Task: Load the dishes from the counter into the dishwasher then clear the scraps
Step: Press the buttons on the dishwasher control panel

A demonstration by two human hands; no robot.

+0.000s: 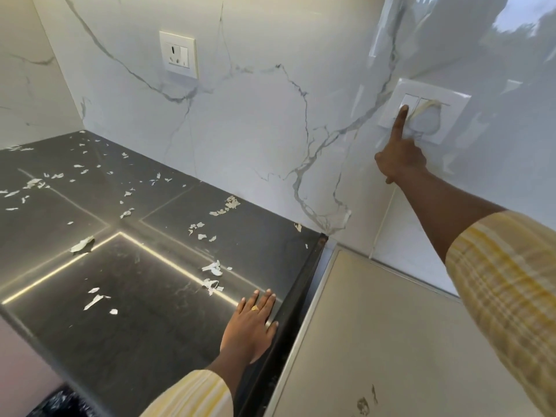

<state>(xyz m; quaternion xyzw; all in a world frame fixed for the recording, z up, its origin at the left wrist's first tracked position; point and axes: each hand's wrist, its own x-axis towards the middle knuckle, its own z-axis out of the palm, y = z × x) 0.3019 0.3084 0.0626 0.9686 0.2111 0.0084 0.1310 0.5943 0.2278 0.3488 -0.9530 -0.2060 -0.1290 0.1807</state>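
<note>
Several white paper scraps [212, 267] lie scattered over the dark counter [126, 320]. My left hand [251, 325] rests flat on the counter's right edge, fingers together, holding nothing; a ring sits on one finger. My right hand [400, 155] is raised to the marble wall, its index finger pressed on the left switch of a white switch plate [451, 115], the other fingers curled in. A white plug sits in that plate beside the finger. No dishes are in view.
A beige appliance top [391, 341] lies to the right of the counter, a little lower. A white cord runs down the wall from the plug. A second socket plate [179, 54] is on the back wall. Something dark and glossy shows at bottom left.
</note>
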